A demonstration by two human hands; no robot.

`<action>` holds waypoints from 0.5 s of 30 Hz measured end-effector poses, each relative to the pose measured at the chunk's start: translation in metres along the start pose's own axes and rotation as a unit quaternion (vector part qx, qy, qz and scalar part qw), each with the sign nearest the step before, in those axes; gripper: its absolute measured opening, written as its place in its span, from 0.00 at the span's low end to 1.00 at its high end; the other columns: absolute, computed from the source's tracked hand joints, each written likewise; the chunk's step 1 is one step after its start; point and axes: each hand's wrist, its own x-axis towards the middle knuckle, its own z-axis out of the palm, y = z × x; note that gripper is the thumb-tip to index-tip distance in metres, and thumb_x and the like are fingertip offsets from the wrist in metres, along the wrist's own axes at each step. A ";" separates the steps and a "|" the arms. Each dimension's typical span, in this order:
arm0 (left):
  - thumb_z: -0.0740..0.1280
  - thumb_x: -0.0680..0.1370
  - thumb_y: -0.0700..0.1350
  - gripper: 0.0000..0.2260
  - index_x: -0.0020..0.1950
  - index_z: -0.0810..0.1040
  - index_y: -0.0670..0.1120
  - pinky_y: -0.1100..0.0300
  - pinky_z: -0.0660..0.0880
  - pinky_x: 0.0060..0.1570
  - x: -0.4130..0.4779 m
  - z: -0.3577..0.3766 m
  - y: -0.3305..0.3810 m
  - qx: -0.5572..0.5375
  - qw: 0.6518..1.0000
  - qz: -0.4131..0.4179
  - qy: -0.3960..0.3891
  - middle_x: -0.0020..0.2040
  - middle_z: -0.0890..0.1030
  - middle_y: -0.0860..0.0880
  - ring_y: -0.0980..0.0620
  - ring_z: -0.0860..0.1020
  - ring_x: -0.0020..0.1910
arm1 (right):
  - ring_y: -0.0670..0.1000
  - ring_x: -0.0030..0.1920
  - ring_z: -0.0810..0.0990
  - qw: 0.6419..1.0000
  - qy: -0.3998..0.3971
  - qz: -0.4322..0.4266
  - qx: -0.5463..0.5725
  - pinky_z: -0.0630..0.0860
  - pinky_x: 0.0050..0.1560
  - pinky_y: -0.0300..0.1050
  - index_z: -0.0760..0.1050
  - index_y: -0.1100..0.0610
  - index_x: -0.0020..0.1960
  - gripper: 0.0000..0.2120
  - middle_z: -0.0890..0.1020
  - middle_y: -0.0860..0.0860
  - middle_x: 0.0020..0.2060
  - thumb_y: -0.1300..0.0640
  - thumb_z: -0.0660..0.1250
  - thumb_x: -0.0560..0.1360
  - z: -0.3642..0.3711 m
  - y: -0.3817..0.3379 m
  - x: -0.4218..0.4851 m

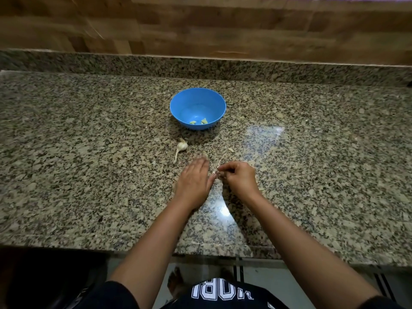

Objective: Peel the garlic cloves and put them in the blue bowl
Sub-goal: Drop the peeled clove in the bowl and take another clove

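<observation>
Peeling step: garlic clove (217,172) pinched in right hand (238,177) grip, low over table (89,152), short of blue bowl (178,101).
Left hand (194,179) flat, fingers straight, holding nothing. Next, probably: strip skin, then drop into bowl.

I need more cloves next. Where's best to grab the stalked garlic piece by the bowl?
Pinch the plump head of the garlic piece from above, across its width; its thin stalk trails toward you and looks too flimsy, and the blue bowl crowds the far side.

A black short-sleeved shirt (240,303), possibly a jersey, with white block lettering (223,292), leaves both forearms (151,237) bare.
</observation>
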 end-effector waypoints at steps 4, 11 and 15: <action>0.54 0.83 0.44 0.17 0.71 0.67 0.45 0.63 0.57 0.68 -0.015 0.001 0.005 -0.085 0.993 -0.001 0.085 0.70 0.68 0.48 0.52 0.65 0.69 | 0.49 0.48 0.81 1.000 -0.009 0.001 0.008 0.78 0.55 0.43 0.80 0.63 0.51 0.08 0.83 0.55 0.49 0.68 0.64 0.75 -0.002 -0.001 -0.001; 0.62 0.79 0.39 0.12 0.61 0.76 0.41 0.67 0.65 0.63 -0.017 -0.002 0.002 -0.197 0.971 -0.023 0.132 0.59 0.75 0.47 0.59 0.67 0.58 | 0.52 0.47 0.81 1.000 -0.007 0.001 0.016 0.79 0.48 0.41 0.80 0.63 0.50 0.09 0.82 0.56 0.50 0.69 0.62 0.76 -0.010 -0.003 -0.001; 0.61 0.80 0.43 0.12 0.63 0.73 0.42 0.66 0.64 0.60 -0.014 -0.002 0.003 -0.193 0.971 -0.051 0.128 0.59 0.72 0.48 0.59 0.64 0.58 | 0.57 0.49 0.81 1.000 -0.013 0.005 0.017 0.80 0.51 0.49 0.80 0.62 0.50 0.09 0.82 0.54 0.48 0.68 0.62 0.76 -0.013 -0.006 -0.001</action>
